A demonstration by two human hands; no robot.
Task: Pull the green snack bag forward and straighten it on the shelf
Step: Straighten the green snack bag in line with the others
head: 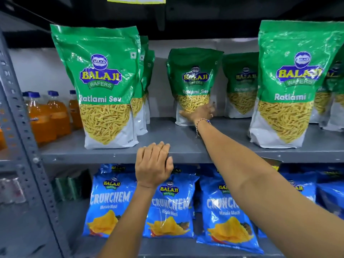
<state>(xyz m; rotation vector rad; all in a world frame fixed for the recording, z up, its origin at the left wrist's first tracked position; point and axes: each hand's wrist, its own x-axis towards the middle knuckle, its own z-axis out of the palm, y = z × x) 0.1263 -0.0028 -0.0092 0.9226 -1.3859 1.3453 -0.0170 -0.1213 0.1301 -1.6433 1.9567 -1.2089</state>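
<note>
green-and-white snack bag [191,84], blue crisp packets [168,205], orange bottles [49,118], grey shelf [186,151]

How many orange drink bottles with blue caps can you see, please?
3: left bottle, middle bottle, right bottle, beside the left green bag; more may hide behind.

The green snack bag [193,79] stands upright, set back mid-shelf [186,146], gripped low at its white base
</note>
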